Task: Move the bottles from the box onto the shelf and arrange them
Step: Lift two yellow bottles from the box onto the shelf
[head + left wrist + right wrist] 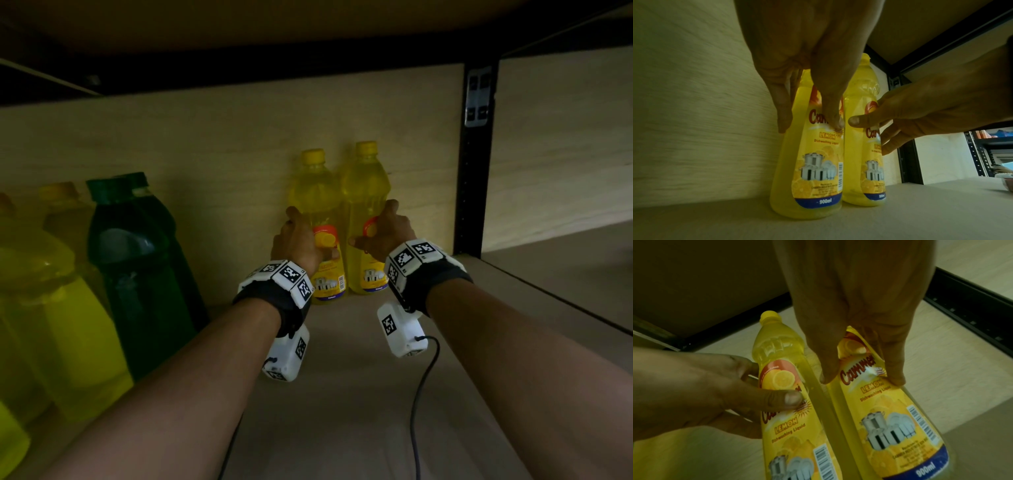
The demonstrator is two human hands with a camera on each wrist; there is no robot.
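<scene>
At the back of the shelf, two lemon bottles stand upright, side by side against the wall. The left hand grips the left bottle, the right hand the right bottle; each sits straight ahead of its grip.

Dim light, pale wood-grain wall.

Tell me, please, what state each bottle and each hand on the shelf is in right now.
left yellow bottle: upright, capped, gripped by left hand.
right yellow bottle: upright, capped, gripped by right hand.
green bottles: upright, capped, untouched.
shelf: holds all the bottles.
</scene>
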